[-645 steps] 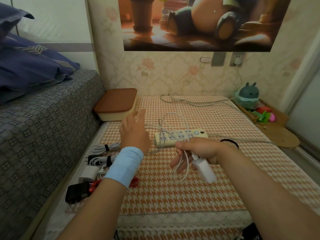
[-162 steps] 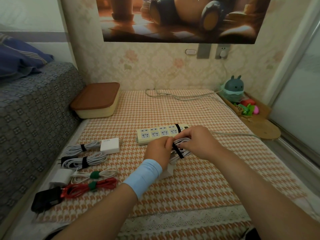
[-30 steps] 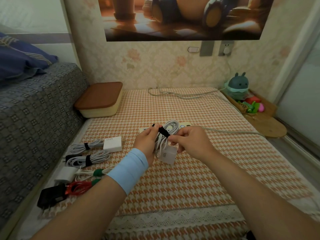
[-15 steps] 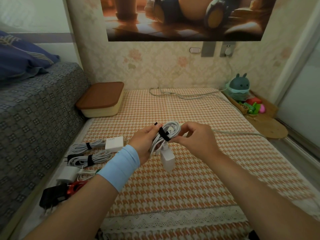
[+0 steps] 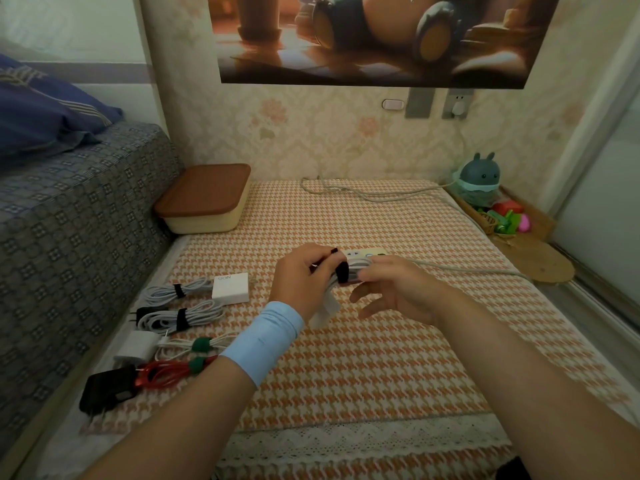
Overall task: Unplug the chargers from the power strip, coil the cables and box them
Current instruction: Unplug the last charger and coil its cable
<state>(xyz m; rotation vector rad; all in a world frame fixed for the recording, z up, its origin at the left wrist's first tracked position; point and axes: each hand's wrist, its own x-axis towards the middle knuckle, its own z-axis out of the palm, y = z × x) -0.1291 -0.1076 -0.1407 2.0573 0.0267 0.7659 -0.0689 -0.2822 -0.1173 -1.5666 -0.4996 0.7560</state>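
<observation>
My left hand (image 5: 302,284) and my right hand (image 5: 394,289) hold a coiled white cable (image 5: 353,271) above the mat, a black strap (image 5: 342,273) wrapped round it. Its white charger block (image 5: 323,311) hangs below my left hand. The cream power strip (image 5: 367,252) lies just behind my hands, mostly hidden. Several tied chargers lie in a row at the left: a white GaN block with grey cable (image 5: 230,287), a black-plug bundle (image 5: 180,315), a white adapter (image 5: 136,348) and a black adapter with red cable (image 5: 107,388). The cream box with a brown lid (image 5: 204,199) stands shut at the back left.
A grey patterned bed edge (image 5: 76,237) runs along the left. The strip's grey cord (image 5: 363,194) trails over the checked mat to the wall socket (image 5: 458,105). A teal plush toy (image 5: 479,180) and a basket of toys (image 5: 505,218) sit at the back right.
The coil has dropped a little and swung level between both hands. The charger block now hangs behind my left hand, and my right fingers have spread.
</observation>
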